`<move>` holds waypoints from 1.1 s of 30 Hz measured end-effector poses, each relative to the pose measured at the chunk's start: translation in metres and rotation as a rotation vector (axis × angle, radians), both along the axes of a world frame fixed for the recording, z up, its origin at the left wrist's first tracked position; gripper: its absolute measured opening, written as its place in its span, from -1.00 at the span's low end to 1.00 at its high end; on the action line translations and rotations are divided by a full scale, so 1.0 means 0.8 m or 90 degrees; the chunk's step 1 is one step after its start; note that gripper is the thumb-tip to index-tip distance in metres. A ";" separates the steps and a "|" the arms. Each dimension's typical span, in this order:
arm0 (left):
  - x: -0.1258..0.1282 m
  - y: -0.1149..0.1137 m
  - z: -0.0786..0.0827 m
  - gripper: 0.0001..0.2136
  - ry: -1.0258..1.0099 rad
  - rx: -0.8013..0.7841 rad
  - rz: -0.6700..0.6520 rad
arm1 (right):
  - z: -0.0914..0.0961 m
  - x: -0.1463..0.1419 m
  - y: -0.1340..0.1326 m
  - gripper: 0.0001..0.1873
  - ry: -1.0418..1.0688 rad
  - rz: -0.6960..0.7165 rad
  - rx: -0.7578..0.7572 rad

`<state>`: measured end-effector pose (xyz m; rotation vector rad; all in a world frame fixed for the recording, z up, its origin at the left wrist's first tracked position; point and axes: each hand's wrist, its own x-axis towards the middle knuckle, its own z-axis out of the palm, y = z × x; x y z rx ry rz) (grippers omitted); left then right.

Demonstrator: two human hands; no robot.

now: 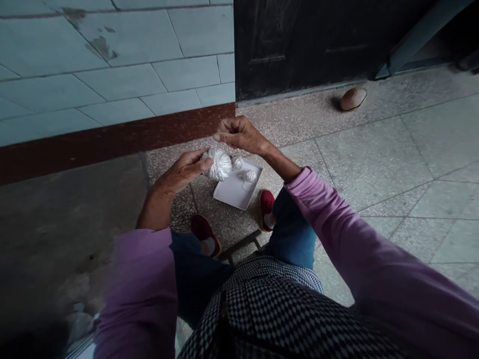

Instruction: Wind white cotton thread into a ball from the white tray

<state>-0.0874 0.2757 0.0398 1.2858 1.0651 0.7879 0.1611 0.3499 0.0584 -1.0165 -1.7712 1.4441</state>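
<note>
Black-and-white checked cloth [273, 319] lies across my lap, closest to the camera. Far left, a patch of grey concrete floor [63, 219] runs below a pale blue tiled wall [112, 60] edged with a dark red skirting band [108, 137]. My pinkish-purple left sleeve [138, 294] ends at my left hand [183, 172], which is curled, its fingers pressed against a loose white ball of thread [219, 164] and holding it in the air. Below, a red cloth shoe [205, 234] rests on speckled terrazzo floor [366, 154]. Just right of the ball, my right hand [241, 134] is closed, fingertips pinched together; I cannot tell whether a strand lies between them. Under both hands, a white rectangular tray [228, 192] lies on the floor, carrying a small white thread ball [250, 176] and a white tuft [236, 162] at its corner. Next come a second red cloth shoe [267, 209], my blue denim knee [292, 234] and my long pinkish-purple right sleeve [374, 269]. Beyond, a brown oval object [353, 98] sits on the floor near a black door [299, 45].
</note>
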 end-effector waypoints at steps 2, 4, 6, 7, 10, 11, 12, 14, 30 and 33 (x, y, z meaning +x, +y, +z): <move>0.000 0.002 -0.002 -0.28 -0.056 -0.022 -0.025 | -0.004 -0.006 -0.002 -0.15 -0.016 0.011 -0.009; -0.001 0.006 -0.007 -0.26 -0.117 -0.030 -0.016 | -0.012 -0.009 -0.002 -0.20 -0.019 0.010 -0.012; -0.001 0.012 -0.014 -0.23 -0.172 -0.015 0.038 | -0.026 -0.010 0.003 -0.26 -0.005 0.021 0.002; -0.002 0.015 -0.018 -0.23 -0.198 -0.006 0.070 | -0.035 -0.011 0.006 -0.29 0.007 0.034 0.017; -0.005 0.026 -0.026 -0.29 -0.261 0.019 0.154 | -0.060 -0.012 0.013 -0.37 0.040 0.087 0.063; -0.006 0.028 -0.028 -0.31 -0.273 0.025 0.173 | -0.066 -0.013 0.013 -0.41 0.044 0.099 0.074; -0.008 0.031 -0.029 -0.34 -0.281 0.031 0.188 | -0.070 -0.014 0.013 -0.47 0.042 0.106 0.083; -0.010 0.034 -0.030 -0.37 -0.282 0.040 0.206 | -0.071 -0.017 0.009 -0.56 0.020 0.112 0.096; -0.010 0.025 -0.008 -0.57 0.094 0.070 0.197 | -0.036 -0.006 -0.011 -0.45 0.068 0.177 0.045; -0.007 0.019 0.001 -0.52 0.132 0.057 0.101 | -0.023 0.001 -0.002 -0.31 0.053 0.114 0.024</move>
